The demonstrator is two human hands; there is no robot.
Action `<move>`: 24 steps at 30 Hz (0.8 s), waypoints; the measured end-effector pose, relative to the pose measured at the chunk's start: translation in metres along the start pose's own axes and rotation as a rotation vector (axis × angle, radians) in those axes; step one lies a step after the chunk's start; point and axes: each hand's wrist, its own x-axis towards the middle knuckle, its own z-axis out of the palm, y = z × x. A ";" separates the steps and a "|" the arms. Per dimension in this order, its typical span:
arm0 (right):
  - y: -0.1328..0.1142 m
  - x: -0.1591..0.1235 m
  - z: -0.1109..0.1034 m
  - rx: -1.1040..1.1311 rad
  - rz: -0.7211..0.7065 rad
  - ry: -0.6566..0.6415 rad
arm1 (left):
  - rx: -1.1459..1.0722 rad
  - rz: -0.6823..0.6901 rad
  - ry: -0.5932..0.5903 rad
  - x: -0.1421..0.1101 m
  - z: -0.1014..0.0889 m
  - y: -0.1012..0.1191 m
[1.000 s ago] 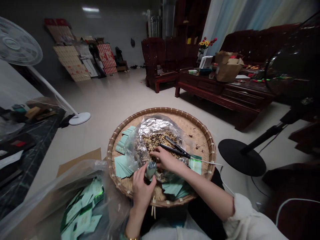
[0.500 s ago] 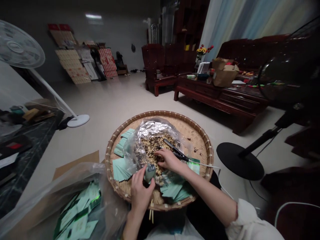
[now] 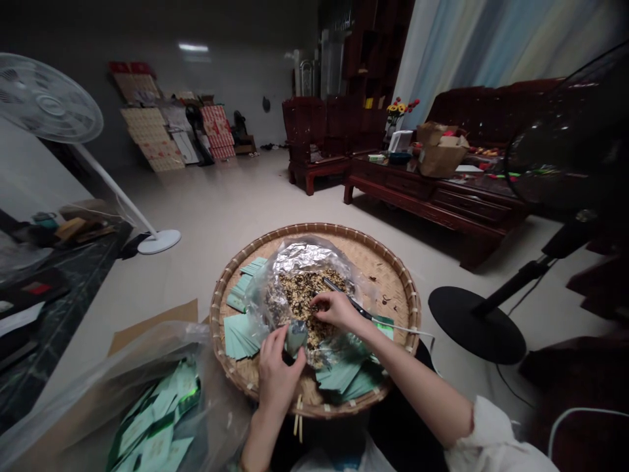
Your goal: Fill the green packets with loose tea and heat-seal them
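My left hand [image 3: 279, 367] grips a small pale-green sachet [image 3: 296, 337] between thumb and fingers, its mouth facing up. Over a clear plastic bag [image 3: 299, 252] of dried, grain-like mix [image 3: 295, 292], my right hand [image 3: 338, 311] has its fingers drawn together; what they hold, if anything, is hidden. A slim black tool like a hair straightener [image 3: 361, 309], with a white cord, lies partly behind the right hand. Flat green sachets [image 3: 240, 335] fan out at the left of the round woven tray [image 3: 400, 269]. More sachets [image 3: 344, 377] lie at its front right.
Left of the tray, a large clear bag [image 3: 162, 341] holds many green packets. A white standing fan [image 3: 160, 241] is at far left, a black fan base [image 3: 476, 324] at right. A dark wooden table [image 3: 422, 203] stands behind. Thin sticks [image 3: 297, 419] protrude at the tray's front.
My right hand has shifted slightly right over the mix, covering more of the black tool. My left hand keeps the sachet at nearly the same place. The whole view has tilted slightly.
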 end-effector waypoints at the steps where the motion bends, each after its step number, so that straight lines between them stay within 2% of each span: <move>1: -0.002 0.001 -0.006 0.019 0.026 -0.018 | 0.004 0.004 -0.001 0.003 0.000 0.001; 4: -0.012 0.003 -0.025 0.093 0.046 -0.067 | 0.025 0.022 -0.003 0.012 0.001 0.006; 7: -0.030 0.003 -0.048 0.145 -0.017 -0.138 | 0.050 0.041 -0.005 0.022 0.002 0.012; 9: -0.045 0.002 -0.061 0.086 -0.064 -0.202 | 0.055 0.049 -0.016 0.028 0.003 0.017; 12: -0.063 0.001 -0.073 -0.119 -0.180 -0.242 | 0.045 0.050 -0.029 0.034 0.006 0.023; 16: -0.070 0.002 -0.071 -0.403 -0.319 -0.289 | 0.031 0.053 -0.034 0.038 0.010 0.030; 19: -0.067 0.003 -0.064 -0.551 -0.331 -0.287 | 0.032 0.050 -0.046 0.039 0.013 0.032; 24: -0.067 0.001 -0.060 -0.608 -0.328 -0.278 | 0.030 0.027 -0.073 0.041 0.015 0.034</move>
